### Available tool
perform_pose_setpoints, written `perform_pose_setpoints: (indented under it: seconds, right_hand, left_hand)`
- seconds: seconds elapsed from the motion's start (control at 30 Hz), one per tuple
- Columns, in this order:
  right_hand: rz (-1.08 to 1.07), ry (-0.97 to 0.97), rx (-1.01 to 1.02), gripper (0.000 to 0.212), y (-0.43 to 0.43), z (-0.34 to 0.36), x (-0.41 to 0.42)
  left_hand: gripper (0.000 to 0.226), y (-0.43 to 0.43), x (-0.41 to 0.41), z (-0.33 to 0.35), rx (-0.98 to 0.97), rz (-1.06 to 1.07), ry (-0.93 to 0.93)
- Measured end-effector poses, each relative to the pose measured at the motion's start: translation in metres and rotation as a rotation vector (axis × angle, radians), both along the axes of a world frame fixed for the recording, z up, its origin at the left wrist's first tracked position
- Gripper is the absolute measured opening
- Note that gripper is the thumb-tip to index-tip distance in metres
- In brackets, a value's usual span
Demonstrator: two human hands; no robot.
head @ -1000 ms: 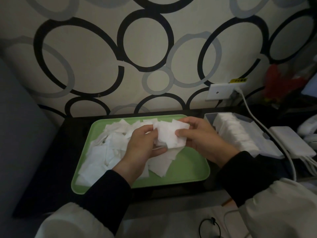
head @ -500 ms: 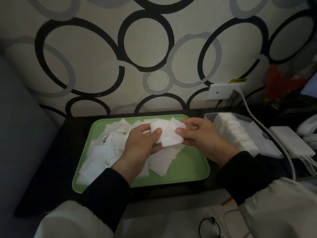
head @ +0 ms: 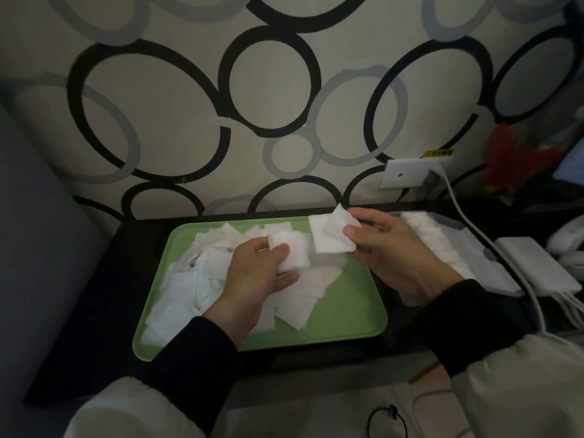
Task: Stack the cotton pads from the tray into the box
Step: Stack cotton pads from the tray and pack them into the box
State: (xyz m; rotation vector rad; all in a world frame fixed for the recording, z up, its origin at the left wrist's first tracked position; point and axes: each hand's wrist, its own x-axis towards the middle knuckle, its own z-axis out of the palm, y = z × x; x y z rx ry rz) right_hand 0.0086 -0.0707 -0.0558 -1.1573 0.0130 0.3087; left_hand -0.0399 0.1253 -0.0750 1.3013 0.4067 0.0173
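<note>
The right hand [head: 388, 251] pinched a small sheaf of white square cotton pads [head: 331, 237] between thumb and fingers, palm turned inward. It had drawn apart from the left hand [head: 259, 273] — half a second before, both had gripped one bunch together over the light green plastic tray [head: 347, 324]. The sheaf now sat above the tray's far right corner, near the pale open box [head: 493, 270] on the dark desk [head: 104, 295], where a row of stacked pads [head: 433, 241] already stood. The left hand, fingers curled, held another pad [head: 292, 252] above the loose heap [head: 196, 279]. I judged the sheaf was bound for the box — plenty remained in the tray.
</note>
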Motion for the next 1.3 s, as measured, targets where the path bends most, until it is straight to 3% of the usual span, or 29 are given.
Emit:
perform_pose_setpoints:
  seconds: [0.27,0.57,0.7,0.87,1.0,1.1,1.3]
  right_hand:
    - [0.036,0.038,-0.146,0.03,0.025,0.001,-0.012]
    - [-0.042,-0.078,-0.447,0.035,0.029,0.005,-0.018]
    - [-0.052,-0.098,-0.475,0.032,0.028,0.004,-0.017]
    - [-0.245,-0.14,-0.483,0.012,0.021,0.001,-0.009]
    - [0.003,-0.209,-0.338,0.015,0.014,0.011,-0.009]
    - [0.223,-0.199,-0.443,0.023,0.013,0.015,-0.011]
    - [0.181,-0.191,-0.605,0.029,0.019,0.013,-0.014]
  left_hand:
    - [0.016,-0.01,-0.004,0.005,-0.011,-0.065,-0.027]
    - [0.016,-0.008,-0.001,0.006,-0.088,-0.042,0.017]
    - [0.025,-0.006,0.0,0.003,-0.084,-0.114,-0.007]
    - [0.023,-0.003,0.001,0.001,-0.117,-0.087,0.011]
    - [0.024,-0.002,0.001,0.0,-0.071,-0.114,-0.001]
    - [0.024,-0.002,-0.002,0.002,-0.034,-0.177,-0.031]
    - [0.025,0.001,-0.01,0.009,0.015,-0.249,-0.04]
